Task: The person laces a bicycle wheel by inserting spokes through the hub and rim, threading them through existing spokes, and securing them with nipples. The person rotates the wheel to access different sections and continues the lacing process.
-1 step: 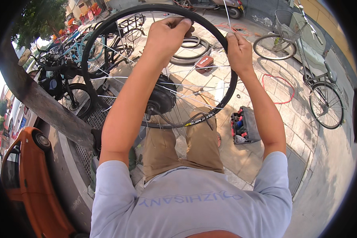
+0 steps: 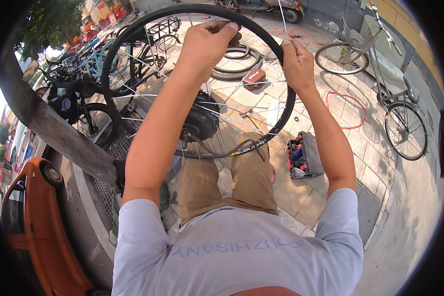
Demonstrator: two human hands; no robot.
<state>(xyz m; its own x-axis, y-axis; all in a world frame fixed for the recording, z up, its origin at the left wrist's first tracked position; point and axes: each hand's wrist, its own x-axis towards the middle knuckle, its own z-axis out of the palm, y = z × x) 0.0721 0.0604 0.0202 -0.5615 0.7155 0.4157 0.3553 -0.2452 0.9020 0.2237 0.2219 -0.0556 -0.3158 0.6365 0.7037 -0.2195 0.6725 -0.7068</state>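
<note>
A black wheel rim [image 2: 289,106] stands tilted before me above my thighs, with thin silver spokes [image 2: 232,105] running across its inside. Among them sits a dark hub motor [image 2: 202,118], a black cable [image 2: 214,152] trailing from it. My left hand [image 2: 204,47] reaches inside the rim's upper part, fingers curled and thumb pressed in beside the rim; what they pinch is hidden. At the rim's upper right, my right hand [image 2: 299,66] is closed on a thin silver spoke [image 2: 282,17] that sticks up past the rim.
A grey toolbox [image 2: 308,158] lies on the paving to the right. Beyond are a red-brown box [image 2: 254,79], loose tyres [image 2: 237,69], a red hose [image 2: 362,111] and a parked bicycle [image 2: 404,128]. At left stand a tree trunk [image 2: 49,118], electric bikes [image 2: 86,116] and an orange car [image 2: 44,227].
</note>
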